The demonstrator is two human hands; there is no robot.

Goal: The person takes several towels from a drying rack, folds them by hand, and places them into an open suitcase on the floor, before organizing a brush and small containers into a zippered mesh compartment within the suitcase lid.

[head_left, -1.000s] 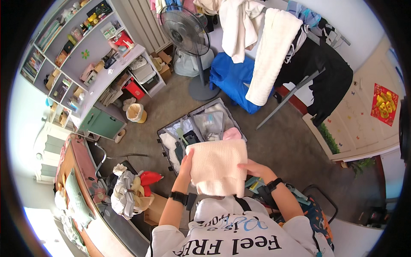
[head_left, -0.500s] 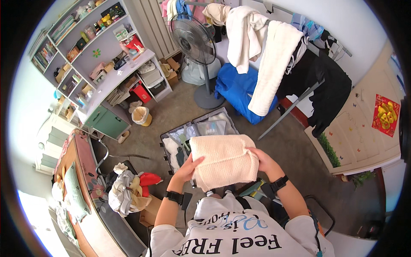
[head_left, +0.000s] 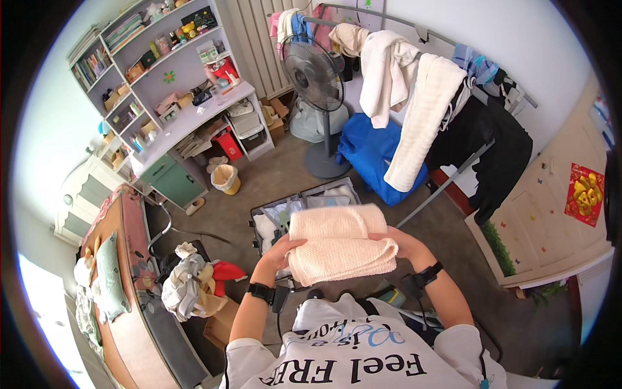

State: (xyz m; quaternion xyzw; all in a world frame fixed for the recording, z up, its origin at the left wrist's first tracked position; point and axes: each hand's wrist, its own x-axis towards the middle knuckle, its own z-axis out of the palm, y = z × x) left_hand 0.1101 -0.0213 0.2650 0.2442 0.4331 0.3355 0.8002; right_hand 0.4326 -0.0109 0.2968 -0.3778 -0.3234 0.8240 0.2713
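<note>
A folded cream towel (head_left: pixel 340 249) with a bumpy weave is held level in front of my body. My left hand (head_left: pixel 284 251) grips its left side, thumb on top. On the opposite side my right hand (head_left: pixel 403 242) closes round the edge, its fingers partly hidden beneath the cloth. The towel's layers show along its near right corner. Just beyond and below it lies an open suitcase (head_left: pixel 257 214) on the floor, with pale clothes and a mesh pocket inside; the towel covers much of it.
A clothes rack (head_left: pixel 447 174) with hanging garments stands at the right, beside a blue bag (head_left: pixel 369 152). The standing fan (head_left: pixel 319 84) is behind the suitcase. At left are a waste bin (head_left: pixel 225 179), a clothes pile (head_left: pixel 188 288) and a desk (head_left: pixel 194 111).
The towel has been tilted and its near part now lies as a fold across the front. Both hands keep their hold. The view has shifted slightly.
</note>
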